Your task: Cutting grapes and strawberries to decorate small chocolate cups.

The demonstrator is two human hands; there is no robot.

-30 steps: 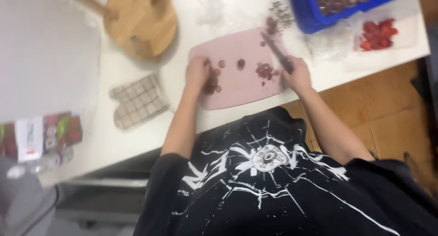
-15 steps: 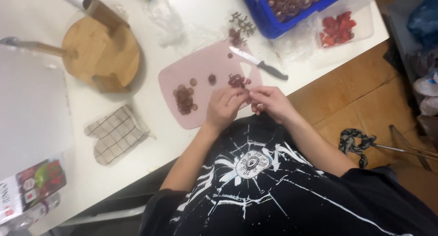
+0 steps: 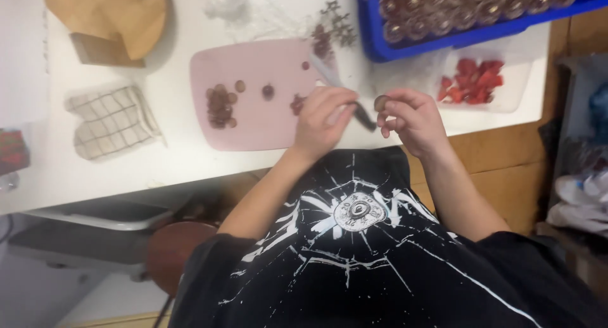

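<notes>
I see the right hand (image 3: 410, 120) pinching one grape (image 3: 380, 102), the left hand (image 3: 323, 120) gripping a knife (image 3: 345, 95); halves (image 3: 220, 105) lie cut on the pink board (image 3: 253, 128), stems (image 3: 329, 33) remain.

A matt pink plastic cutting board (image 3: 266, 100) lies on the smooth white desk (image 3: 158, 163); upper left, a round wooden board (image 3: 120, 11); beside it, checked cloth mitt (image 3: 111, 122); glossy blue plastic crate (image 3: 380, 46).

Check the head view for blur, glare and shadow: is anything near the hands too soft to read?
Head view: lighting is even and soft, with faint shadows. The white table is bright, almost washed out. The left hand and the knife beside it are slightly motion-blurred; the small round piece in the right hand is soft. The blue crate sits cropped at the top edge.
</notes>
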